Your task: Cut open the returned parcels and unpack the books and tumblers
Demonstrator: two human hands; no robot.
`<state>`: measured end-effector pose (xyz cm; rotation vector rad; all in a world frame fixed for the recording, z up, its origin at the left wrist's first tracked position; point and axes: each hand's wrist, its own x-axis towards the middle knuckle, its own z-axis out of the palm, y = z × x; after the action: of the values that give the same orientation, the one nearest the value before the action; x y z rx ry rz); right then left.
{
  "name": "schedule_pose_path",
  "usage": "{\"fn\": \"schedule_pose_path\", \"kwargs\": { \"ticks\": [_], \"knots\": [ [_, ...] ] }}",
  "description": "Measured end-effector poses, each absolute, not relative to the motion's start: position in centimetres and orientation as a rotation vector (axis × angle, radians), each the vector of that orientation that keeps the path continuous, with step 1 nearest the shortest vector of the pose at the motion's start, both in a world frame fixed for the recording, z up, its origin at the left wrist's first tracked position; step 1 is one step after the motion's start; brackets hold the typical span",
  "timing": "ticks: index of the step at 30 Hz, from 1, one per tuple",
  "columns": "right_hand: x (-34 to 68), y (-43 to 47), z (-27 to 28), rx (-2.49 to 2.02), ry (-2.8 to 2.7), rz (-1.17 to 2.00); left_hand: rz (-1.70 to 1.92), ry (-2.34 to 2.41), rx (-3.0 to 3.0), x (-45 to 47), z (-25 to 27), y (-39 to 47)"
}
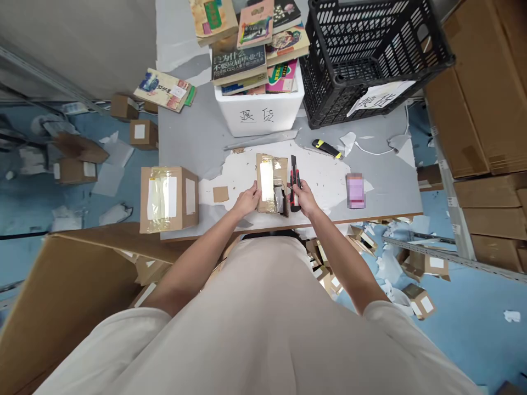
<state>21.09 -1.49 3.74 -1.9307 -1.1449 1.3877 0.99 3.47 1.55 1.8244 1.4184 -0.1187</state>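
Note:
A small taped cardboard box (267, 184) with a white label lies on the table in front of me. Its right side is cut open, and something grey shows inside. My left hand (248, 199) grips the box by its left edge, thumb on top. In my right hand (306, 197) is a red and black utility knife (295, 185), held just off the box's right side and pointing away from me. A second utility knife (327, 148), black and yellow, lies farther back on the right. To the left rests a loose cardboard scrap (220, 194).
A larger taped carton (190, 198) stands at the table's left. Behind are a white bin (259, 116) heaped with books and a black plastic crate (329, 104). A pink-purple item (356, 191) lies right. Books (162, 90) overhang the left edge. Boxes and paper litter the floor.

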Motion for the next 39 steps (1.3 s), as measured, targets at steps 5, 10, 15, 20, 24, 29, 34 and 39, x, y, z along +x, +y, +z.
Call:
{"fn": "schedule_pose_path", "kwargs": {
  "ticks": [5,10,15,20,24,29,34,39],
  "knots": [
    [22.0,-2.7,3.0,-1.647,-0.739,1.497,0.015,1.444,1.729,0.3,0.7,3.9],
    [21.8,-8.7,1.8,-1.533,-0.309,1.488,0.237,1.431,1.957,2.5,1.6,9.1],
    [19.3,-12.5,0.6,-1.368,-0.072,1.65,0.111,1.204,2.23,4.5,1.7,14.0],
    [20.5,-9.0,0.2,-1.336,-0.165,1.518,0.106,1.611,2.132,2.0,1.6,12.6],
    [23.8,-3.8,0.3,-1.455,-0.322,1.328,0.027,1.748,1.992,-1.0,2.0,7.7],
    [26.2,0.2,1.0,-1.644,-0.632,1.277,0.087,1.756,1.915,-1.2,2.3,3.5],
    [27.7,-2.4,4.8,-2.135,-1.158,1.139,0.145,1.374,2.369,0.4,2.5,5.8],
    [27.5,-4.1,9.6,-2.405,-1.767,1.001,0.015,1.235,2.459,1.7,2.1,7.3]
  ]
}}
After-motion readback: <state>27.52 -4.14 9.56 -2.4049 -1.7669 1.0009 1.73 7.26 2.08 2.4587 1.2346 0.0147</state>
